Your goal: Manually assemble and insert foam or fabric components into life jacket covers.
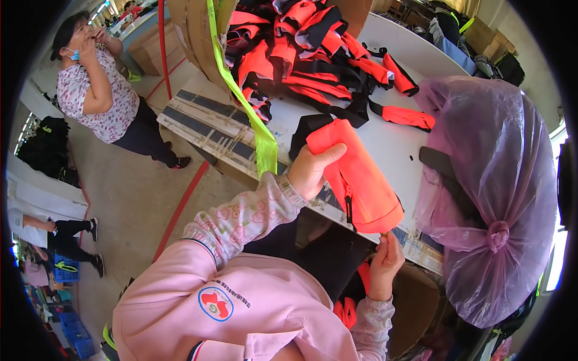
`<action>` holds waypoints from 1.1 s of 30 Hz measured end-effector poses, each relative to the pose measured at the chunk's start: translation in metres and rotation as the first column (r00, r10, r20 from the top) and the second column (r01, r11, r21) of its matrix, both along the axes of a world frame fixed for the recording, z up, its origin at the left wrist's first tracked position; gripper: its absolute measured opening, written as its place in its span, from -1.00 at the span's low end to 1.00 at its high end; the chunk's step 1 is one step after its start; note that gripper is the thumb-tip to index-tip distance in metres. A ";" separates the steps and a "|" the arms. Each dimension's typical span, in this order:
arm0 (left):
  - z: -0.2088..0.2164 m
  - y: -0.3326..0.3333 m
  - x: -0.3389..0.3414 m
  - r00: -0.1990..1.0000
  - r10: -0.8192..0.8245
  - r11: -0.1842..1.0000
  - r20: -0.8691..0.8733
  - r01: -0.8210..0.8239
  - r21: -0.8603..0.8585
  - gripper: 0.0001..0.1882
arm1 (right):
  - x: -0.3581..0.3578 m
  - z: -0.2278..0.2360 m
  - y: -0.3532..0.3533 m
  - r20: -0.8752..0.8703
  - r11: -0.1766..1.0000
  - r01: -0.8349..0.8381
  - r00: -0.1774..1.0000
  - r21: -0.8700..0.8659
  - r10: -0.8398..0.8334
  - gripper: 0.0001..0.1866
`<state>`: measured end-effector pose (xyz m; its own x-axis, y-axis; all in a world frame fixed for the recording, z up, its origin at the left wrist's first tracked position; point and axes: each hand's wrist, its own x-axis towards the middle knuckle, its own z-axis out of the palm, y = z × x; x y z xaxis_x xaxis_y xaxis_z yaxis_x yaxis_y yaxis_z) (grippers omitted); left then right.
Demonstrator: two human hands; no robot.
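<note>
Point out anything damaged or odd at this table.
The table edge looks worn: its dark and white stripes are patchy, with ragged brownish marks. The orange-and-black heap lies tangled, perhaps harmlessly. The held orange pouch shows no obvious damage.

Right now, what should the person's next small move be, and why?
Perhaps a gentle tug with the right hand: it pinches at the lower end of the orange pouch, on something too small to make out, while the left hand grips the upper end and can likely steady it.
</note>
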<state>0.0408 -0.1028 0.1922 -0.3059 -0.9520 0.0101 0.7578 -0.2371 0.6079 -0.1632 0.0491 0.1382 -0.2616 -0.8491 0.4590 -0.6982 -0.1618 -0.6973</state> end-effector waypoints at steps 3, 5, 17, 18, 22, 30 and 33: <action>0.000 0.005 -0.005 0.997 0.071 0.996 0.035 -0.069 -0.057 -0.77 | 0.014 -0.013 0.006 0.575 0.975 -0.177 0.815 0.134 0.070 -0.85; -0.002 0.006 -0.002 0.991 0.120 0.992 0.059 -0.116 -0.056 -0.78 | 0.027 0.000 0.009 0.833 0.869 -0.421 0.552 0.261 0.017 -0.74; 0.002 0.014 0.004 0.999 0.006 1.000 -0.051 -0.007 -0.020 -0.68 | 0.008 -0.001 0.003 0.042 0.997 -0.077 0.996 0.027 0.076 -0.85; 0.007 0.014 0.004 0.998 -0.025 0.998 -0.050 0.022 -0.055 -0.64 | 0.006 -0.002 0.006 0.040 0.997 -0.077 0.996 0.027 0.076 -0.85; 0.009 0.007 0.008 0.992 -0.096 0.991 -0.086 0.087 -0.101 -0.57 | -0.003 -0.006 0.018 0.086 0.988 -0.104 0.992 0.115 0.094 -0.85; 0.007 0.016 0.002 0.993 -0.086 0.991 -0.084 0.076 -0.111 -0.56 | 0.016 -0.006 0.021 0.416 0.974 -0.150 0.907 0.171 0.067 -0.85; 0.009 0.019 0.002 0.995 -0.069 0.987 -0.070 0.058 -0.149 -0.59 | 0.034 -0.014 0.016 0.699 0.943 -0.293 0.708 0.160 0.101 -0.79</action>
